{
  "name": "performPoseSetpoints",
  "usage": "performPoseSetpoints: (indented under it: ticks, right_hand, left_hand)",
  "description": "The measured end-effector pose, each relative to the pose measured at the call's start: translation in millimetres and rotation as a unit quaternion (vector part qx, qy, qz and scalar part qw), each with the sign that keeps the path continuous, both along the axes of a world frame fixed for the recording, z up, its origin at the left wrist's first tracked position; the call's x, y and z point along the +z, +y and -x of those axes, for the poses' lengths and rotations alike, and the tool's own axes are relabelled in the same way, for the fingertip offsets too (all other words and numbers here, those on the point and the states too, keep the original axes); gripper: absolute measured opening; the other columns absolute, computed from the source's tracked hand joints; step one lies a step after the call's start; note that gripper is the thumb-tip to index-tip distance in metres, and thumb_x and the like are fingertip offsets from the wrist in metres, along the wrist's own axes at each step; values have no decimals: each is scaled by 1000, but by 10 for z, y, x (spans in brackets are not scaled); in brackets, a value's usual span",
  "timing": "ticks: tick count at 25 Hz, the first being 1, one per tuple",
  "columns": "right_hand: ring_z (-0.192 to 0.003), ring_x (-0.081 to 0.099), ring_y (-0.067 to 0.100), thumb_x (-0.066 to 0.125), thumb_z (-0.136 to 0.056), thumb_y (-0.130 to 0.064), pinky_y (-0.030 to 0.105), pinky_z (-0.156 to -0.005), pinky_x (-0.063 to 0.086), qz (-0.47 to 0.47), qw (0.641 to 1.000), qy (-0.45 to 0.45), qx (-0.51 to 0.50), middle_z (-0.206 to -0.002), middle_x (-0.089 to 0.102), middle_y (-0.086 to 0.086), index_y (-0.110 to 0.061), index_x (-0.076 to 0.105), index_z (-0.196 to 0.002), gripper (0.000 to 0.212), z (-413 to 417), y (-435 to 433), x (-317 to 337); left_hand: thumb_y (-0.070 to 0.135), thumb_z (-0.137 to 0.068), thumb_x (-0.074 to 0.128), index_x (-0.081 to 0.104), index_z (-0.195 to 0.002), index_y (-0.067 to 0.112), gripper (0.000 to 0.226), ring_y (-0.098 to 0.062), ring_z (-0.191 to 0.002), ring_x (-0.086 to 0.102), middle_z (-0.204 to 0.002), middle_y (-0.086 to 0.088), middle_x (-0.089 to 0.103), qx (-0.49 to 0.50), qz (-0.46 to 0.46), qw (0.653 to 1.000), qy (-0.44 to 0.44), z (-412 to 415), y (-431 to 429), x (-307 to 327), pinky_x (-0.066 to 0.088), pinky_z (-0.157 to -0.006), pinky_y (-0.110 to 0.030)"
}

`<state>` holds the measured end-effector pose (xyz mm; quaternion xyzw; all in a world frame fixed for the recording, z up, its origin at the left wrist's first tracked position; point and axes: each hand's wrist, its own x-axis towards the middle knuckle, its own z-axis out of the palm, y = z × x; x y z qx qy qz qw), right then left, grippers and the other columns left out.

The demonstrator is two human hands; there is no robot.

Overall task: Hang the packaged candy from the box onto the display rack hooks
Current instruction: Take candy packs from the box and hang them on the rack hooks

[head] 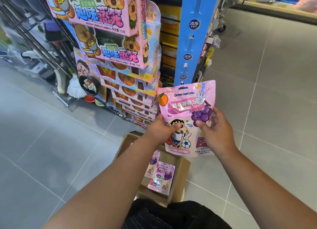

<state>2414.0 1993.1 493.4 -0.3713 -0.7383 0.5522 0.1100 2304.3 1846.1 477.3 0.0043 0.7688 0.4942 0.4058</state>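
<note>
A pink candy bag (186,108) with a cartoon boy and purple grapes is held upright in both hands, its hang hole at the top. My left hand (162,128) grips its lower left edge, thumb on the front. My right hand (215,127) pinches its right side. The bag's top sits just below the blue display rack strip (193,37), which carries small hooks (185,65) down its face. Below, an open cardboard box (181,175) on the floor holds more pink candy bags (162,179).
Pink toy-candy boxes (106,23) and stacked snack boxes (130,90) fill a rack to the left of the blue strip. Mops and brooms (68,81) lean further left. Grey tiled floor spreads around, and a shelf edge (274,9) runs at top right.
</note>
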Motion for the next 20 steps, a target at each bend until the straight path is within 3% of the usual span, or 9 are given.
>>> performPoseSetpoints:
  ticks: [2, 4, 11, 14, 17, 20]
  right_hand:
    - [-102, 61, 5, 72, -88, -14, 16, -79, 47, 10, 1000, -4, -5, -110, 64, -10, -23, 51, -133, 51, 13, -17, -47]
    - [-106, 59, 11, 70, -89, -15, 25, -83, 45, 19, 1000, -9, -12, -112, 62, -8, -22, 49, -136, 52, 35, -34, -74]
    - [-103, 61, 14, 68, -90, -14, 31, -87, 48, 30, 998, -39, -28, -108, 62, -9, -20, 50, -133, 47, 160, -40, -242]
    - [-108, 61, 17, 68, -91, -18, 31, -88, 46, 18, 997, -69, -4, -114, 64, -7, -20, 49, -134, 47, 218, -44, -305]
    - [-115, 59, 23, 65, -91, -20, 30, -89, 43, 0, 993, -113, 19, -127, 63, -1, -19, 45, -138, 51, 268, -30, -313]
    - [-118, 57, 25, 64, -88, -25, 33, -91, 46, -20, 989, -147, 23, -129, 61, 1, -23, 42, -140, 57, 252, -47, -258]
  left_hand:
    - [29, -84, 78, 55, -117, 25, 41, -25, -105, 70, -116, -4, 72, -4, 19, 1000, 21, 3, -6, -7, 58, -91, -49]
    - [34, -83, 78, 53, -123, 22, 48, -24, -106, 69, -118, -2, 71, -19, 47, 998, 47, 15, -3, -3, 58, -92, -47]
    - [23, -89, 74, 43, -133, 19, 54, -20, -108, 65, -121, -2, 66, -15, 61, 997, 40, 75, 16, 107, 56, -89, -33]
    - [23, -89, 73, 35, -144, 20, 67, -18, -115, 60, -128, 0, 61, -45, 69, 994, 65, 75, 13, 112, 48, -91, -28]
    - [32, -82, 77, 26, -151, 28, 86, -20, -123, 57, -135, 4, 59, -81, 84, 989, 93, 74, 2, 91, 45, -106, -36]
    - [28, -83, 77, 30, -150, 27, 82, -21, -124, 58, -133, 2, 62, -134, 108, 976, 133, 101, -71, 131, 46, -105, -36]
